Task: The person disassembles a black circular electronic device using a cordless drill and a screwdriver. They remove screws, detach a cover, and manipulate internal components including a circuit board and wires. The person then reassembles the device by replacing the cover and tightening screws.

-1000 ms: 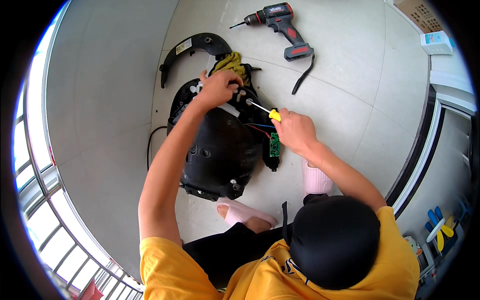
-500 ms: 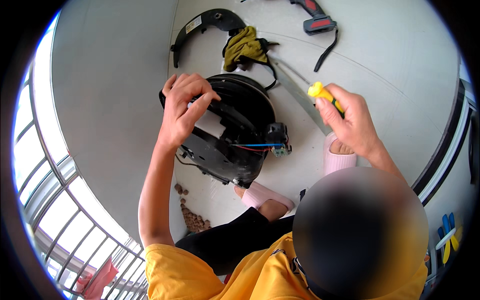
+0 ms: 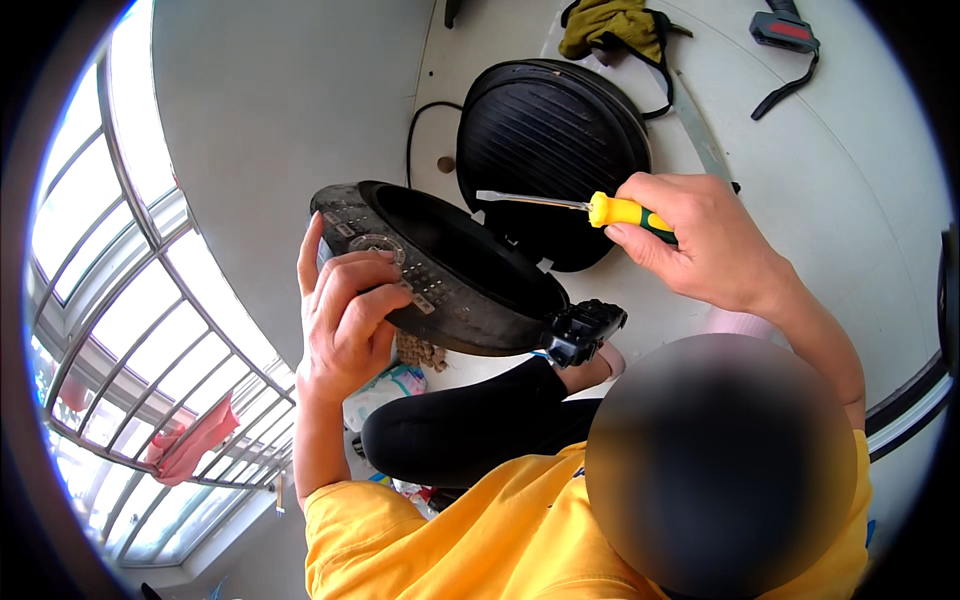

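- The left hand (image 3: 345, 325) is holding the black shell (image 3: 470, 318) by its 8 o'clock side; its fingers are curling over the outer face, narrowly bunched except for one stretching up along the edge.
- The shell is tilting up off the floor (image 3: 850, 200), its hollow side facing 1 o'clock, and its control panel (image 3: 421, 277) is lying beside and partly beneath the left fingertips.
- The right hand (image 3: 700, 245) is gripping a screwdriver (image 3: 630, 212), its fingers closing firmly around the yellow and green handle.
- The screwdriver's shaft is leaving those fingers toward 9 o'clock, its flat tip showing in front of the lower part of the ribbed black plate (image 3: 545, 125); whether it is touching anything, one cannot tell.
- The ribbed plate is lying at 1 o'clock from the shell, the two meeting near the shell's upper edge.
- A black block (image 3: 585, 335) is sitting at the shell's 4 o'clock end, well apart from the left fingers and below the right hand.
- An olive glove (image 3: 612, 28) is resting at 11 o'clock from the right hand, and a thin metal strip (image 3: 700, 130) is lying near that hand at 12 o'clock.
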`<state>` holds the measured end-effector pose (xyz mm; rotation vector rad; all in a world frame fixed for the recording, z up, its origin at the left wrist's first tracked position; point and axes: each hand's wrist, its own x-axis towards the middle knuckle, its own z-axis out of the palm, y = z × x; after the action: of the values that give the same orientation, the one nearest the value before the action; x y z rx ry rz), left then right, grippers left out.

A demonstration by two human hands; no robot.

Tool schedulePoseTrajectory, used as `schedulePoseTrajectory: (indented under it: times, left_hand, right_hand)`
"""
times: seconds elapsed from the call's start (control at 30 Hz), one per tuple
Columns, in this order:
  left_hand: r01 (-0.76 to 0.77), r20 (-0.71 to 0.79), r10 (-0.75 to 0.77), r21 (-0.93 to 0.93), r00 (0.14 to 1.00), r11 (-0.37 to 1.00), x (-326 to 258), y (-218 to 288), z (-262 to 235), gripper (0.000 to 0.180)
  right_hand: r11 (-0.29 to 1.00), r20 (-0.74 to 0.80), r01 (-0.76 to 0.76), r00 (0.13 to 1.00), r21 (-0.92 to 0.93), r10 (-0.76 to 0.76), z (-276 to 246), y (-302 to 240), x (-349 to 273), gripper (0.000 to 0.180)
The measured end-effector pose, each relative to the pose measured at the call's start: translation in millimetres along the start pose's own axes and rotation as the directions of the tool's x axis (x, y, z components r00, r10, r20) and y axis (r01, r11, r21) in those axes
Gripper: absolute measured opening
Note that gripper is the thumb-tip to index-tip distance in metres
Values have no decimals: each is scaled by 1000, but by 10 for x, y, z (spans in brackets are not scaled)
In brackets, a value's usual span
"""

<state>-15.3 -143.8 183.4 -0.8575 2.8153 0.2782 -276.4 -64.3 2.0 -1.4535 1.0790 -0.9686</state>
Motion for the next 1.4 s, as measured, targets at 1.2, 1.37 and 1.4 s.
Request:
schedulePoseTrajectory:
  times: [1.2,1.37,1.4]
  left_hand:
    - [-192,-181,211,116,961,975,540,-231,334,30]
    - [-227,-37,225,-99,974,969,1462,-509,841,26]
    - [-206,34,213,-139,977,969,1599,-557,927,23]
  right_hand:
    - [725,30,-249,953,642,300,540,-136,212,25]
    - [753,-253,-229,849,616,465,246,268,132,25]
    - [756,-277,-268,816,597,508,182,383,100,25]
